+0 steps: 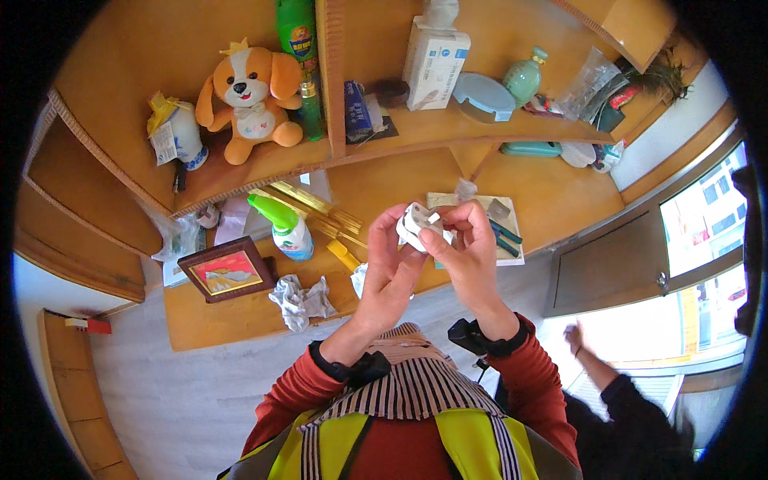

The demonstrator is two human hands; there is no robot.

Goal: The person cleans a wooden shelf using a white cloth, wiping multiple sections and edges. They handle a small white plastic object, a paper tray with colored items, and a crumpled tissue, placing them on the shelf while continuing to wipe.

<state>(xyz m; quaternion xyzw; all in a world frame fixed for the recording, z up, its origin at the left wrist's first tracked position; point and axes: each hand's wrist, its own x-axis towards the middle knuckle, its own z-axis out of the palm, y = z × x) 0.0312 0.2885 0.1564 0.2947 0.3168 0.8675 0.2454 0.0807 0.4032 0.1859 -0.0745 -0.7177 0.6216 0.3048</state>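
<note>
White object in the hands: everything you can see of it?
The white object is small and blocky with rounded corners and looks like hard plastic. A small part juts out at its upper right, and dark gaps show on its face. It is tilted, held between the fingers of the left hand and right hand, apparently above the desk. Fingers hide some of it; its exact kind is unclear.

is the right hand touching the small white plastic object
Touching. In the head view, the right hand has its thumb on the small white plastic object.
</note>
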